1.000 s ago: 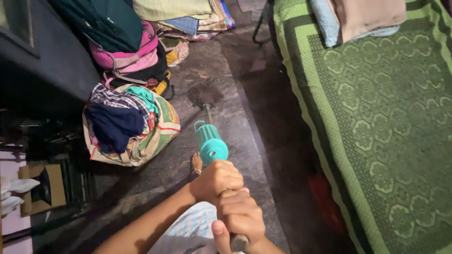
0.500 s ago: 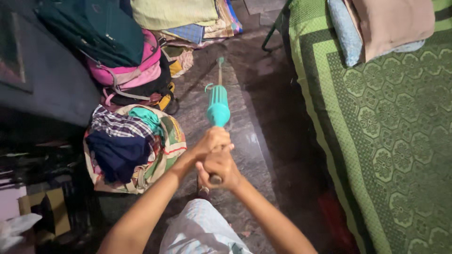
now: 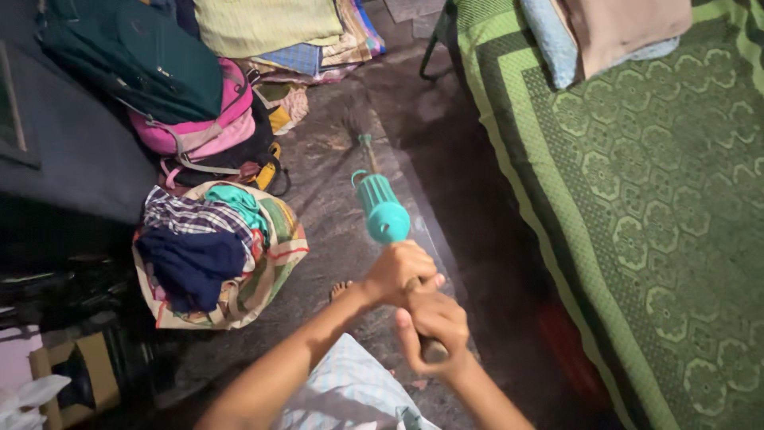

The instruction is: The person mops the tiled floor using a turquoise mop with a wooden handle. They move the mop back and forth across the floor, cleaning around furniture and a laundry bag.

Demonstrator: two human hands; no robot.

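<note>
Teal plastic collar of a broom (image 3: 382, 209) is showing just ahead of both hands, with the shaft running forward and down toward the dark stone floor (image 3: 334, 171); the broom's far end is blurring into the floor near a pile of folded cloth (image 3: 270, 28). Left hand (image 3: 398, 273) is gripping the handle directly behind the teal collar, fingers clenched around it. Right hand (image 3: 434, 322) is gripping the brown lower handle just behind the left, fingers likewise wrapped tight, thumb lying along the shaft. Hands are touching each other. A bare foot (image 3: 341, 289) is showing on the floor beneath the left forearm. Left of the broom, a striped bag stuffed with clothes (image 3: 208, 253) is sitting on the floor, with a pink backpack (image 3: 195, 127) beyond it. A green patterned bed cover (image 3: 637, 199) is filling the right side.
</note>
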